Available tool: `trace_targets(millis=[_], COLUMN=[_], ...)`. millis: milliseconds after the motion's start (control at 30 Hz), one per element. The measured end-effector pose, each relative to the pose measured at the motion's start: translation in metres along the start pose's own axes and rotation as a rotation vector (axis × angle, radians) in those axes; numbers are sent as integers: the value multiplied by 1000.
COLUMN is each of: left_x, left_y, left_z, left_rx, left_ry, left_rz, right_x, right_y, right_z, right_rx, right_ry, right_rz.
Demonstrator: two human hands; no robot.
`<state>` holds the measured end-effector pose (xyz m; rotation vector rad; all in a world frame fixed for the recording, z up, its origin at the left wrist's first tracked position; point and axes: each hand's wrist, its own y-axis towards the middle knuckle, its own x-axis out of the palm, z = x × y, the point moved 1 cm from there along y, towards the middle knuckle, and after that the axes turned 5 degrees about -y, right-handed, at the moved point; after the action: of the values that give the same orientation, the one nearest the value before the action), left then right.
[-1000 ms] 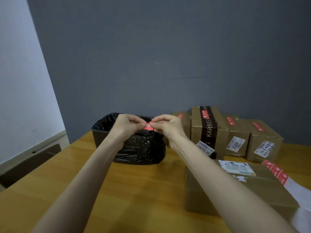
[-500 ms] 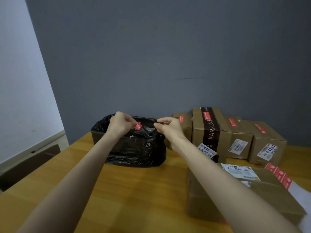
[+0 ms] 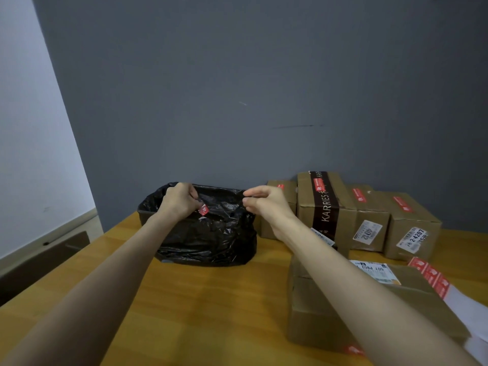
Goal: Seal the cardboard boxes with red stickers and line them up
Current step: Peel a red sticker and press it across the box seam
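My left hand pinches a small red sticker above the black-bagged bin. To its right and apart from it, my right hand hovers with curled fingers and thumb tip near the forefinger; I see nothing between them. Along the wall at the back right stands a row of cardboard boxes with red stickers on top: a small one, a tall one with a dark band, and two more. A larger box lies near me under my right forearm.
A strip of red stickers on a white backing sheet lies at the right edge, beside the near box. The wooden table stretches in front of the bin. A grey wall closes the back.
My hands held the sticker together a second ago. They have pulled apart; the red sticker stayed with the left hand, which dropped slightly over the bin.
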<state>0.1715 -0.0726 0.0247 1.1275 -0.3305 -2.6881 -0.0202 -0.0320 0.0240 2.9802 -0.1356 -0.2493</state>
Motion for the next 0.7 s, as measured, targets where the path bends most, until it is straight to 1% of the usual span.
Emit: trace_targets(millis=[167,567,700], left_x=[3,8,8], left_y=[1,6,3], left_z=[1,-3,-2], left_rx=[16,51,68], left_ry=[58,48,89], left_rz=[50,-40,23], right_x=[-3,-15,-20], right_y=[-2,-3,-9], right_z=[2,3,3], right_rx=[-4,-28,-41], right_ry=[-9,0,-9], right_rz=[-25,-32,-33])
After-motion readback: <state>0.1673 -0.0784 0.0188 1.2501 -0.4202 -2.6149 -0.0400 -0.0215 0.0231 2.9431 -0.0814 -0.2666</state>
